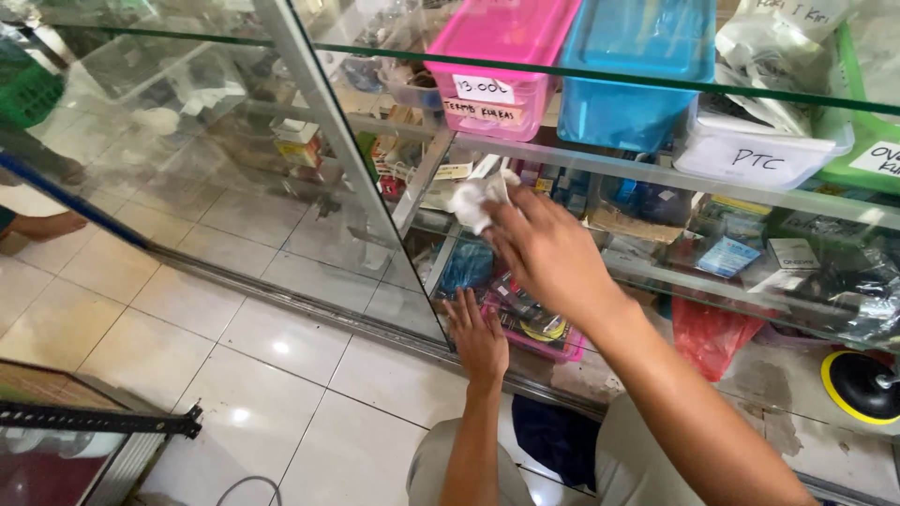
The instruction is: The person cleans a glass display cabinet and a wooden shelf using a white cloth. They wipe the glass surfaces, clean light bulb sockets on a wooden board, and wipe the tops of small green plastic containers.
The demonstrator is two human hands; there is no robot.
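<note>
White paper labels (484, 89) front the pink bin (497, 56) and white tub (757, 155).

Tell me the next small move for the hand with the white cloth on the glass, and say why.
Probably sweep the crumpled white cloth sideways across the glass cabinet front. The right hand presses it against the pane, while the left hand rests flat near the bottom rail, bracing.

Glossy white tiled floor (234, 356)

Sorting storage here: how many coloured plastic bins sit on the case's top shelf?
3: pink bin left, blue bin beside it, green bin at the right edge, partly cut off. More may be hidden.
</note>
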